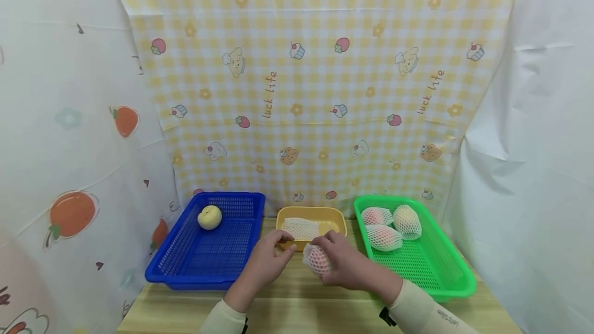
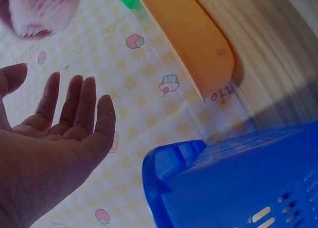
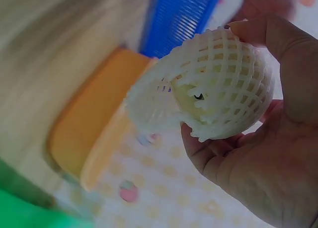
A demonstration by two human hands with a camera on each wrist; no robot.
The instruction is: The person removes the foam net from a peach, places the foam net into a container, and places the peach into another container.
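My right hand (image 1: 345, 262) grips a peach (image 1: 318, 261) wrapped in a white foam net sleeve. In the right wrist view thumb and fingers curl round the netted peach (image 3: 223, 84), and one end of the sleeve hangs loose past the fruit. To its left, my left hand (image 1: 266, 256) holds nothing; its fingers are relaxed and apart from the peach, as the left wrist view shows of the hand (image 2: 64, 133). Behind both hands stands a yellow tray (image 1: 341, 214) with flat white foam nets (image 1: 301, 228) in it.
A blue basket (image 1: 250, 196) at left holds one bare pale peach (image 1: 210, 217). The green basket (image 1: 457, 267) at right holds several netted peaches (image 1: 384, 237) at its back left. All stand on a wooden table (image 1: 297, 313) before a checked cloth (image 1: 320, 76).
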